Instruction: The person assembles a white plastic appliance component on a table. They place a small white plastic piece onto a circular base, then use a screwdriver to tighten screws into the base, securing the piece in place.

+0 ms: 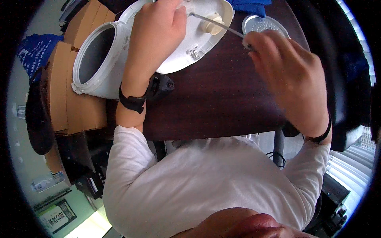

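A large white oval plastic housing [174,59] lies on the table at the far side, with a cream round knob-like part [213,25] and a small metal clip [193,53] on it. Over its upper part, my left hand [158,33] is closed, its fingers partly cut off by the frame's top; what they grip is hidden. My right hand [283,67] is closed round one end of a thin grey rod [218,24], raised above the table. The rod slants left across the housing, its far end close to my left fingertips. Whether it has a handle is hidden.
A white cylindrical tub [119,59] lies tilted at the left, its dark opening showing. Beside it are cardboard boxes [59,87]. Beyond my right hand sits a round ribbed disc [264,24], near a blue cloth [250,7]. The dark table [214,103] ends close to my body.
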